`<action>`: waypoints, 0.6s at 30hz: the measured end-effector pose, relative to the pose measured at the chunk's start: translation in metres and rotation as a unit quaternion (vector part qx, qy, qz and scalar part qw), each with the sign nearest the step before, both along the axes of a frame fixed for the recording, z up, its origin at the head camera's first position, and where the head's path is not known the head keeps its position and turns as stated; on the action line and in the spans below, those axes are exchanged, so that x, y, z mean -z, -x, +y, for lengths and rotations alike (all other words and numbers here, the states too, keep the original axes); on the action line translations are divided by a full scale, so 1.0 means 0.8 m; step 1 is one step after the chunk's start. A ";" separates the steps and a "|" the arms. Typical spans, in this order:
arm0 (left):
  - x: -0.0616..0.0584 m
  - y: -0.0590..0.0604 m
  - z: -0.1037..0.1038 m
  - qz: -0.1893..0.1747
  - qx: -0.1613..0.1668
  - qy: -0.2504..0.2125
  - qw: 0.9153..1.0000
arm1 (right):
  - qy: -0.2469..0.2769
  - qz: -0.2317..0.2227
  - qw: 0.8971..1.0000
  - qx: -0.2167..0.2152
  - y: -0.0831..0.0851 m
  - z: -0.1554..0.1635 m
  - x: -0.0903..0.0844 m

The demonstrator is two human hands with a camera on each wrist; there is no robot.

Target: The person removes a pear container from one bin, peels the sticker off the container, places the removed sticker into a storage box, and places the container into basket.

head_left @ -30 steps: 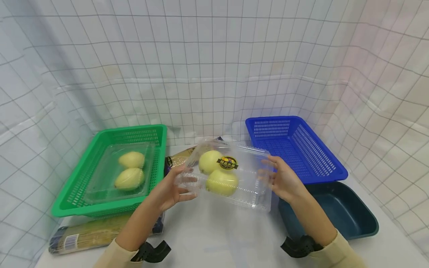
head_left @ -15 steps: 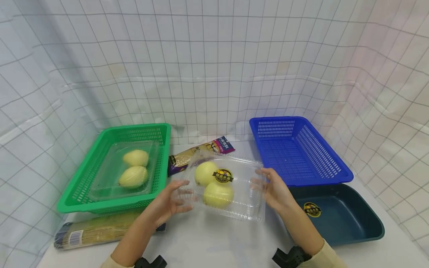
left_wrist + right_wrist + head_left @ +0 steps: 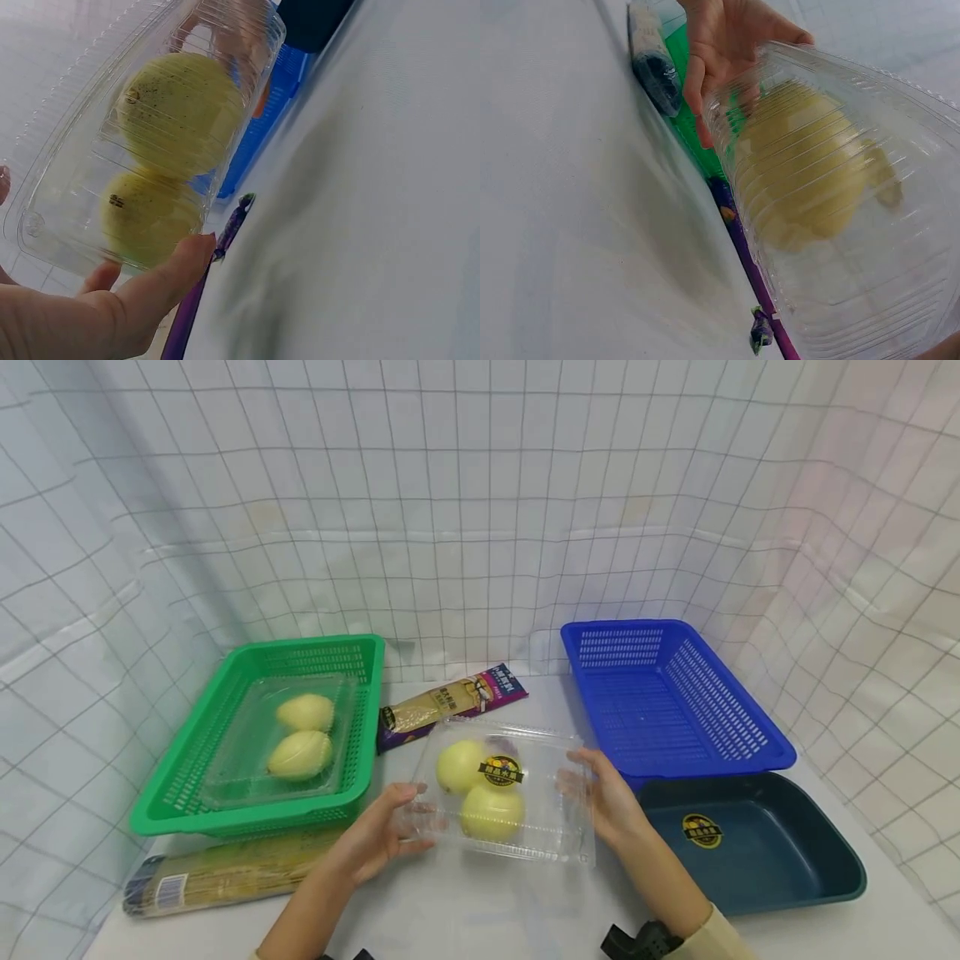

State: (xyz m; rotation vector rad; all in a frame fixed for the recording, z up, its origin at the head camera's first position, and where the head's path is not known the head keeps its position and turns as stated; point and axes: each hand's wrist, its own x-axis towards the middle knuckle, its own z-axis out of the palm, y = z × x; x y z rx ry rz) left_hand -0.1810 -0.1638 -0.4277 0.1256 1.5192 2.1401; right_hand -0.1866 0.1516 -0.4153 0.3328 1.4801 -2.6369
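A clear plastic clamshell box with a black and gold label holds two round pale yellow fruits. It is held tilted above the white table between both hands. My left hand grips its left end; in the left wrist view the thumb lies along the lower edge. At the opposite end my right hand grips the box, fingers showing through the plastic. The right wrist view shows the ribbed wall of the box close up, a fruit blurred behind it.
A green basket at left contains another clear box with two yellow fruits. Pasta packets lie behind the held box and before the basket. At right stand a blue basket and a dark tray with a loose round label.
Both hands have lowered the box toward me, and the pasta packet behind it has come into fuller view. The label in the dark tray, earlier hidden by the right arm, now shows.
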 end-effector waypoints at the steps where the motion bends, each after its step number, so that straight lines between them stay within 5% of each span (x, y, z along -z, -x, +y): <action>1: 0.003 -0.001 0.000 -0.004 0.001 -0.001 1.000 | -0.002 0.000 1.000 0.002 0.000 -0.001 0.003; 13: 0.019 -0.010 -0.002 0.006 -0.003 0.004 1.000 | -0.010 -0.010 1.000 -0.007 0.012 -0.009 0.028; 18: 0.029 -0.017 0.006 0.005 -0.025 0.007 1.000 | -0.058 0.011 0.998 -0.025 0.016 -0.011 0.039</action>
